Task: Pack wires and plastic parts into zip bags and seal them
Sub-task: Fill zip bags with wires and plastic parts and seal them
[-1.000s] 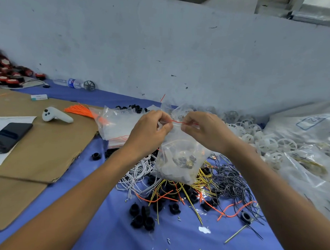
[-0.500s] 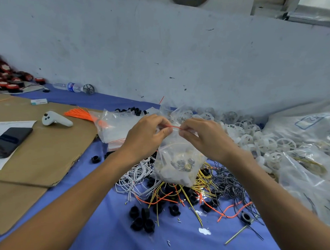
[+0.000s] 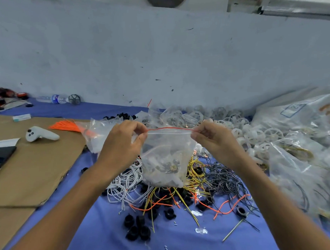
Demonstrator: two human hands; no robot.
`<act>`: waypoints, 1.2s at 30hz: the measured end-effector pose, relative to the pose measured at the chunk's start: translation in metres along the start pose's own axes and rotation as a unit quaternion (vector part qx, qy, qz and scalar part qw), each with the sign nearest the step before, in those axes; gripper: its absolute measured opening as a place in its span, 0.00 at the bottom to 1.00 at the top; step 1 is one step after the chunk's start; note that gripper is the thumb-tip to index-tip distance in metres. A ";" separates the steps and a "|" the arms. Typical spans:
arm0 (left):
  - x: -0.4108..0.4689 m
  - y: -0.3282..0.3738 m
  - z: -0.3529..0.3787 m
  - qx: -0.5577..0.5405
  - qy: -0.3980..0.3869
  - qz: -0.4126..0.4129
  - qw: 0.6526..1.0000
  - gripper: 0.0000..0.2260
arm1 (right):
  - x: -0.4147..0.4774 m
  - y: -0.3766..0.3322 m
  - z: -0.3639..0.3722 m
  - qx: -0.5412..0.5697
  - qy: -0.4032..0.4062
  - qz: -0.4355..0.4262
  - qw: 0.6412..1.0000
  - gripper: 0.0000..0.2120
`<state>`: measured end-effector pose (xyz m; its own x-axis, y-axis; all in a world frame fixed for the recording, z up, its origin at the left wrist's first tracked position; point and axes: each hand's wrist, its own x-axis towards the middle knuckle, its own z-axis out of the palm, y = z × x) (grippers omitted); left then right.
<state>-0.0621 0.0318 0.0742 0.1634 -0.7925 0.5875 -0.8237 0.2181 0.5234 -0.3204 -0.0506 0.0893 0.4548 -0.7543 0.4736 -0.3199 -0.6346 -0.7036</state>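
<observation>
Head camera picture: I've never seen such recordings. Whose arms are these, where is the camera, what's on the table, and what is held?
No machine: a person works bare-handed. The camera sits on their head, looking forward and down, so arms enter from below. The left hand and right hand each pinch an end of the red-lined top of a clear zip bag holding small parts. Under it, on the blue table, lie loose wires and black plastic parts; white plastic wheels are piled on the right, cardboard on the left.
</observation>
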 end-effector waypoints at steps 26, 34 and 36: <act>0.006 0.042 0.004 0.100 -0.061 0.126 0.985 0.03 | -0.035 -0.015 0.034 0.017 0.079 0.003 0.997 0.05; 0.007 0.043 0.012 0.105 -0.065 0.196 0.973 0.10 | -0.032 -0.010 0.040 0.055 0.068 0.018 0.996 0.04; 0.006 0.047 0.016 0.117 -0.065 0.216 0.967 0.07 | -0.032 -0.008 0.040 0.072 0.069 0.015 0.995 0.04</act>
<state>-0.1089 0.0284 0.0927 -0.2808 -0.7242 0.6298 -0.9023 0.4228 0.0838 -0.2989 -0.0145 0.0585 0.3257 -0.7947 0.5122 -0.2054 -0.5883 -0.7821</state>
